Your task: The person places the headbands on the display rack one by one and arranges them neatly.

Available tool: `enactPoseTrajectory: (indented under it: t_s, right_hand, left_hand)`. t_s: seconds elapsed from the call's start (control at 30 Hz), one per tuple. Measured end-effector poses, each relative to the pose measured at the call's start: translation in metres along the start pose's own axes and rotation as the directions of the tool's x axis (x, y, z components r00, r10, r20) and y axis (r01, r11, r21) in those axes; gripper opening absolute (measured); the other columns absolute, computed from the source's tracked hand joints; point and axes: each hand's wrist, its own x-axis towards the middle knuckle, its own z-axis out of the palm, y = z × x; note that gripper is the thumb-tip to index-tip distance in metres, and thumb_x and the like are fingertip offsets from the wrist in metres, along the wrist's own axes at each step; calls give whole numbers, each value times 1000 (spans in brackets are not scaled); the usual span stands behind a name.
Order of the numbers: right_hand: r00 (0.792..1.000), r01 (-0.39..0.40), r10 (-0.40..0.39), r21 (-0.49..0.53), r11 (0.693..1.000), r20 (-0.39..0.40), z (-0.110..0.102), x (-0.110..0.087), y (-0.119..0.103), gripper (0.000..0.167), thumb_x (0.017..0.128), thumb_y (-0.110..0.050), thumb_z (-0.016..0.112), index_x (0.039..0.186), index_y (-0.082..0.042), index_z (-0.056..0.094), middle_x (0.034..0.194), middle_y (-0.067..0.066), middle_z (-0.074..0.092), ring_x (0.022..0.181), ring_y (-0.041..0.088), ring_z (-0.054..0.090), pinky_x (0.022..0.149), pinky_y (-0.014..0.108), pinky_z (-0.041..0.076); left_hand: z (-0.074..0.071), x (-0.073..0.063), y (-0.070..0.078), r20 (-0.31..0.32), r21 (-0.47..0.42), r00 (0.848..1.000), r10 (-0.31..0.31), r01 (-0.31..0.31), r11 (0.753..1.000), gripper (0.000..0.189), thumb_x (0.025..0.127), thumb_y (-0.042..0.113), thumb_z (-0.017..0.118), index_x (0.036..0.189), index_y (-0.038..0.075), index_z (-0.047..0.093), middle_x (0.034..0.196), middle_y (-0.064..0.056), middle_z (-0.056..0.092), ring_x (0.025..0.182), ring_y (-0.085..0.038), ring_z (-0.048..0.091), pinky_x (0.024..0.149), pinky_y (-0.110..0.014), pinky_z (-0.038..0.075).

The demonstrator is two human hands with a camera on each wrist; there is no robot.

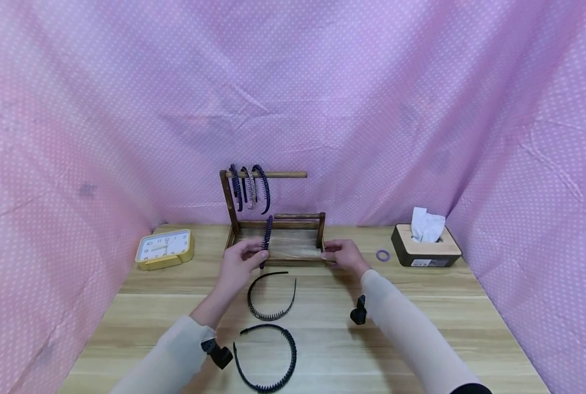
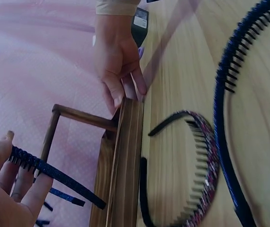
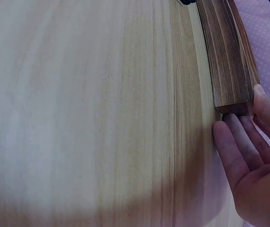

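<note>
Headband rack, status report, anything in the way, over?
Left hand holds dark headband by rack. Right hand grips rack's right end. Two loose headbands lie on table before rack. Possible obstruction: hanging headbands on upper bar's left part.

A dark blue toothed headband (image 1: pixel 267 233) is held edge-on near the brown wooden rack (image 1: pixel 295 262), which stands upright

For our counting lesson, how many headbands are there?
6: three hanging headbands on the upper bar, one in the left hand, two on the table; some may be hidden.
</note>
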Motion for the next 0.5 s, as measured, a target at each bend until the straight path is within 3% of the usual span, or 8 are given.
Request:
enactPoseTrajectory:
  t_s: [0.33, 0.43, 0.5]
  right_hand:
    - [1000, 5, -5, 26, 1000, 4, -1, 3, 4, 46, 95, -7, 73, 138, 3, 61, 130, 25, 67, 100, 23, 71, 80, 42, 63]
    - [1000, 1, -1, 41, 999, 5, 0, 3, 4, 46, 94, -7, 73, 138, 3, 61, 130, 25, 67, 100, 24, 72, 80, 42, 63]
    - [1000, 0, 1, 47, 999, -2, 0, 2, 3, 46, 94, -6, 74, 137, 3, 62, 129, 25, 68, 99, 23, 72, 80, 42, 63]
  left_hand:
    - [33, 27, 8, -62, -1, 998, -19, 19, 1000, 26, 91, 3, 76, 116, -2, 72, 105, -20, 74, 89, -19, 69, 70, -16, 53]
    - [41, 33, 8, -64, -45, 996, -67, 64, 997, 26, 91, 4, 76, 117, -1, 72, 106, -20, 74, 83, -17, 69, 62, -20, 54]
    - [47, 37, 8, -59, -72, 993, -103, 99, 992, 27, 91, 6, 77, 117, 0, 72, 107, -19, 75, 81, -17, 69, 63, -28, 59]
